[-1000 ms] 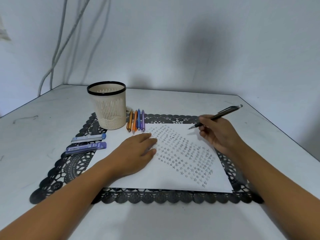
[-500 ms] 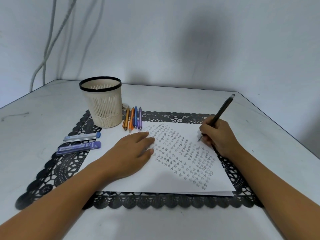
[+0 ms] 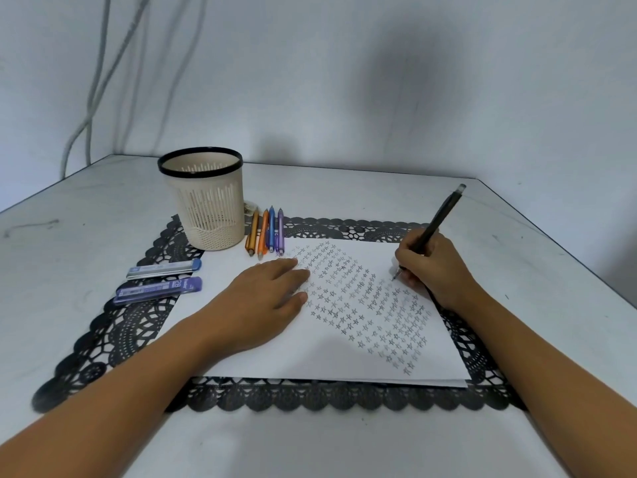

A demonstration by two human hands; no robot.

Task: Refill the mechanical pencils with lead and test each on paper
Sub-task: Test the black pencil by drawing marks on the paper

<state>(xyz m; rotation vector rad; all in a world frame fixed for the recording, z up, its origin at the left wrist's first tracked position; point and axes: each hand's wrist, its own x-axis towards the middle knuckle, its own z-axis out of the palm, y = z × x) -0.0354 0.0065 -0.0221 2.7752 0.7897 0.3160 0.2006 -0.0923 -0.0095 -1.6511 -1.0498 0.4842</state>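
The mark "2B" is printed in pale letters on the purple lead case (image 3: 158,289), towards its capped right end. A short brand word is set just beside it, but it is too blurred to be read. A line of pale print is carried along the clear lead case (image 3: 163,269) with the blue cap, and no letter of it can be made out. The sheet of paper (image 3: 275,353) is covered with slanting rows of small pencilled stars.

Cream slotted cup (image 3: 210,215) on black lace mat (image 3: 113,326), grey cables (image 3: 90,105) far L.
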